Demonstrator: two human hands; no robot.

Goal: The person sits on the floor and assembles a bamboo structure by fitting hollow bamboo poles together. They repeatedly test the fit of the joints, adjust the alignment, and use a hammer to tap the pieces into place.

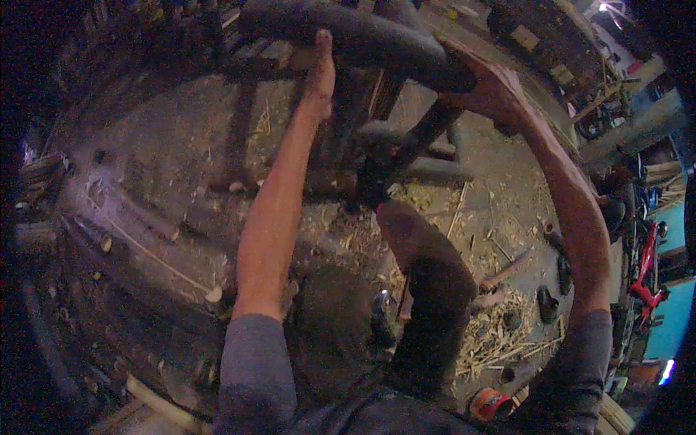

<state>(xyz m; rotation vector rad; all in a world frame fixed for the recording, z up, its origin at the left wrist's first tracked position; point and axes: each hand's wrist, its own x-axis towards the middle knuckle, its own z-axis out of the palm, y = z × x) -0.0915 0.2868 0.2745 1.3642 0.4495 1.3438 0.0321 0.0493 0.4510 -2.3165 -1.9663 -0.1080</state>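
A thick, dark, rounded pole (362, 40) spans the top of the head view, its right end tapering toward my right hand. My right hand (496, 90) is wrapped around that end, with most fingers hidden behind it. My left hand (322, 76) is against the near side of the pole, one digit pointing up along it. The other left fingers are out of sight. Both arms are stretched forward. Below the pole stands a dark wooden frame (319, 187) with crossbars, its outline blurred in the dim light.
Wood shavings (507, 337) cover the floor right of my bent leg (428, 254). An orange-red can (490, 404), dark footwear (547, 304) and a short wooden piece (507, 270) are nearby. Long poles (145, 217) lie at left. A red metal frame (645, 279) stands far right.
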